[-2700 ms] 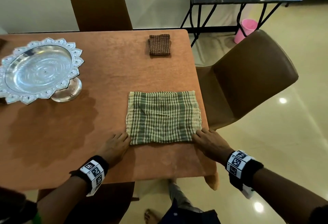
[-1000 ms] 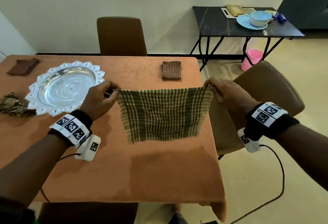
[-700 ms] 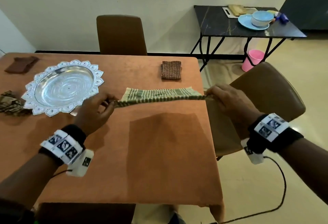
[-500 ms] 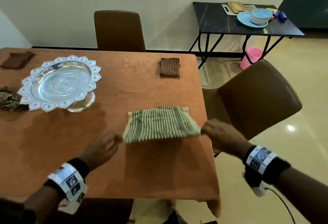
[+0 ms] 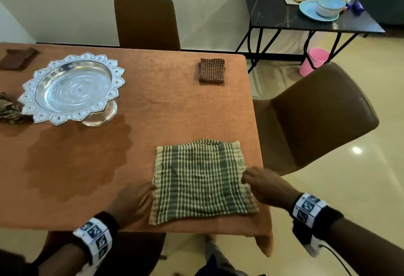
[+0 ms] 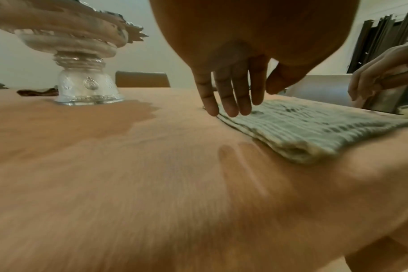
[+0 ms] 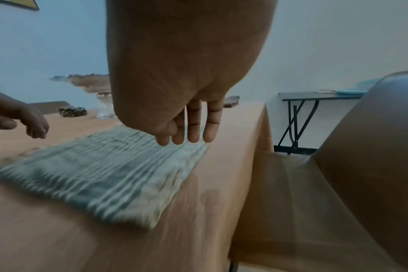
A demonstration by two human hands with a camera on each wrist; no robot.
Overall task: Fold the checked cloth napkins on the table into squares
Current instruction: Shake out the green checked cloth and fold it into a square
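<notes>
A green and cream checked napkin (image 5: 202, 180) lies flat on the orange table (image 5: 153, 109) near its front right corner, doubled over with two layers showing at its edge (image 6: 298, 134). My left hand (image 5: 133, 201) is at the napkin's left edge, fingers (image 6: 231, 103) straight and touching the cloth. My right hand (image 5: 260, 183) hovers at the napkin's right edge (image 7: 119, 171), fingers (image 7: 193, 128) straight just above it. A small brown checked napkin (image 5: 211, 70) lies folded near the far right edge. A crumpled patterned cloth (image 5: 9, 110) lies at the far left.
A silver footed tray (image 5: 72, 88) stands at the left of the table. A dark brown folded cloth (image 5: 18, 58) lies at the far left corner. Brown chairs stand at the far side (image 5: 145, 22) and the right side (image 5: 314, 118). A black side table (image 5: 306, 17) carries blue dishes.
The green napkin was lifted by its two near corners, held up, swung over and laid down doubled on the table. Both hands have let go and now lie at its side edges.
</notes>
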